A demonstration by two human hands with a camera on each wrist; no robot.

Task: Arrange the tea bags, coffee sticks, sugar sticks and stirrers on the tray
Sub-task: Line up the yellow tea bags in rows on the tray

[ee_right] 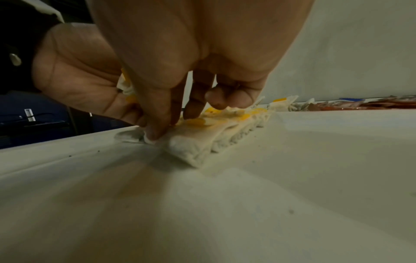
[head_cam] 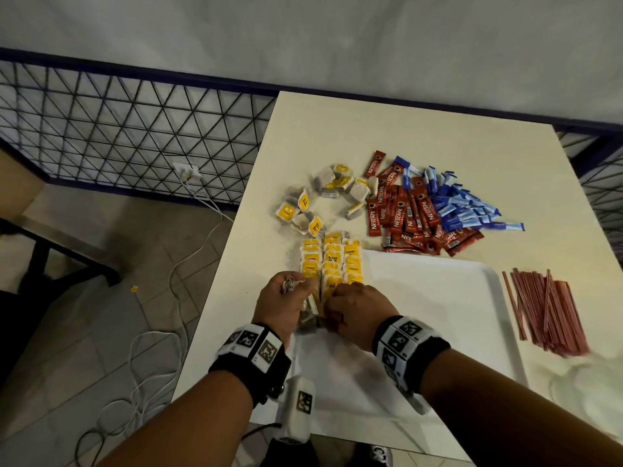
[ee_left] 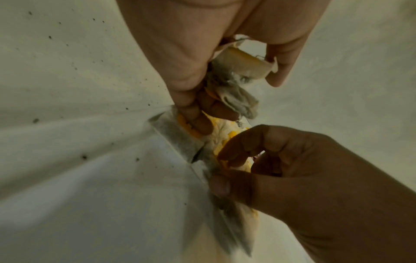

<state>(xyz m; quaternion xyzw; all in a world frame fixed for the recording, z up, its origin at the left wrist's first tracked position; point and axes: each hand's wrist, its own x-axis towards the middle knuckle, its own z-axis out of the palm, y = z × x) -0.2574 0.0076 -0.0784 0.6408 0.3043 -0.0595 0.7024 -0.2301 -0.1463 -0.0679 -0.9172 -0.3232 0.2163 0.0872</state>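
Note:
Several yellow-tagged tea bags (head_cam: 332, 261) lie in rows on the left part of the white tray (head_cam: 438, 315). My left hand (head_cam: 291, 293) grips a bunch of tea bags (ee_left: 236, 83) at the near end of the rows. Beside it my right hand (head_cam: 340, 306) pinches a tea bag (ee_right: 202, 142) lying at the near end of a row (ee_right: 243, 119). More loose tea bags (head_cam: 323, 193) sit on the table beyond the tray. Red coffee sticks (head_cam: 411, 217) and blue sugar sticks (head_cam: 462, 203) are heaped to their right. Red stirrers (head_cam: 549, 311) lie right of the tray.
The white table (head_cam: 337, 129) ends close to the left of my hands, with tiled floor and white cables (head_cam: 175, 298) below. A wire mesh fence (head_cam: 118, 129) runs behind. A clear plastic bag (head_cam: 590, 382) lies at the table's near right.

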